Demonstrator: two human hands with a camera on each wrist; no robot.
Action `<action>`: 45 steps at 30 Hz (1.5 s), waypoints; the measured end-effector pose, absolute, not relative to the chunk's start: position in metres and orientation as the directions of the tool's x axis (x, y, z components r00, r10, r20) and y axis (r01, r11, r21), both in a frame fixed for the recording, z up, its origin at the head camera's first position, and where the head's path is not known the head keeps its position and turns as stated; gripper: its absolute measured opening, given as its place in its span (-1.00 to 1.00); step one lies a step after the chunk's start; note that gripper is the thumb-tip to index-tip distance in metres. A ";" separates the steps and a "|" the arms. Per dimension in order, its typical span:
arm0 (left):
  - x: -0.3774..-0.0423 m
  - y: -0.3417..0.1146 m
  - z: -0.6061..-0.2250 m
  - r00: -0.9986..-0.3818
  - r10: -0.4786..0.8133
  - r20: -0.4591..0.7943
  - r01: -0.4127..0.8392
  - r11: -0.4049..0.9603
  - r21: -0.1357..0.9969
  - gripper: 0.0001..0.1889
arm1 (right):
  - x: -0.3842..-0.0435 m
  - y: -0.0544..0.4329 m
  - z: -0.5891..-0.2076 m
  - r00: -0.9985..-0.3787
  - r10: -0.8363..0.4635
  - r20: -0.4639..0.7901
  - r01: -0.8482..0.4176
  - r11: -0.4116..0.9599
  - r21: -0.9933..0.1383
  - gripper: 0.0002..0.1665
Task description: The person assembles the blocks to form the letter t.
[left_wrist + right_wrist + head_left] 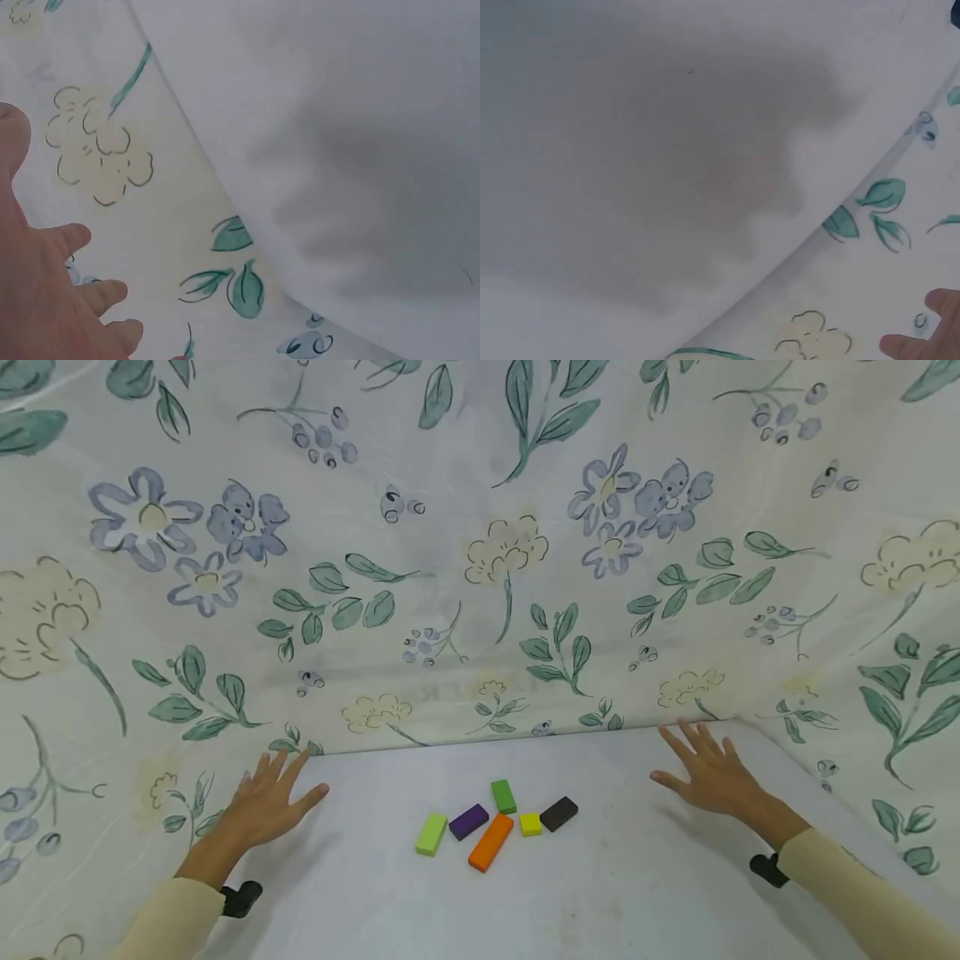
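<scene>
Several coloured blocks lie in a loose group on the white table (360,893): a light green block (431,834), a purple block (468,822), a green block (503,796), an orange block (491,842), a small yellow block (530,824) and a dark brown block (558,813). My left hand (270,800) is held over the table's left side with fingers spread, apart from the blocks. On the other side, my right hand (708,772) hovers with spread fingers, nearest to the dark brown block. Both hands hold nothing. The wrist views show only parts of the left fingers (105,296) and right fingers (904,346).
Floral cloth (450,693) rises behind the table's back edge and along both sides. Dark bands with devices sit on the left wrist (242,900) and the right wrist (768,870). Shadows of the hands fall on the white surface.
</scene>
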State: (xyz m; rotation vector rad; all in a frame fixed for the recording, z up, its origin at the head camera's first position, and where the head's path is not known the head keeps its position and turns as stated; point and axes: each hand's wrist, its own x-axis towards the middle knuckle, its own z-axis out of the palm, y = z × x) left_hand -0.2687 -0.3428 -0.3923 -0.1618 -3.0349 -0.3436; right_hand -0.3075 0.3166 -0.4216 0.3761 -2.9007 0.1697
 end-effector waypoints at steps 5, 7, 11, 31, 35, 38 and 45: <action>-0.273 -0.323 -0.399 -0.979 0.169 0.111 0.191 0.954 0.230 -0.04 | -0.305 0.306 -0.419 -0.931 -0.267 0.250 -0.297 0.951 -0.090 0.02; -0.274 -0.315 -0.404 -0.973 0.207 0.100 0.226 0.938 0.261 -0.06 | -0.304 0.300 -0.419 -0.923 -0.281 0.262 -0.313 0.945 -0.090 0.03; -0.274 -0.296 -0.409 -0.959 0.276 0.071 0.282 0.888 0.363 -0.16 | -0.303 0.288 -0.422 -0.913 -0.307 0.270 -0.344 0.933 -0.104 0.04; -0.264 -0.203 -0.404 -0.873 0.477 -0.100 0.357 0.766 0.535 -0.36 | -0.288 0.229 -0.420 -0.880 -0.401 0.255 -0.458 0.859 -0.229 -0.06; -0.264 -0.195 -0.408 -0.847 0.521 -0.106 0.388 0.742 0.547 -0.35 | -0.288 0.221 -0.424 -0.873 -0.429 0.232 -0.480 0.838 -0.258 -0.06; -0.265 -0.189 -0.411 -0.827 0.551 -0.110 0.412 0.727 0.550 -0.35 | -0.289 0.216 -0.426 -0.860 -0.460 0.220 -0.507 0.819 -0.269 -0.07; -0.272 -0.168 -0.415 -0.779 0.616 -0.121 0.484 0.712 0.509 -0.30 | -0.291 0.203 -0.425 -0.832 -0.523 0.185 -0.555 0.788 -0.267 -0.16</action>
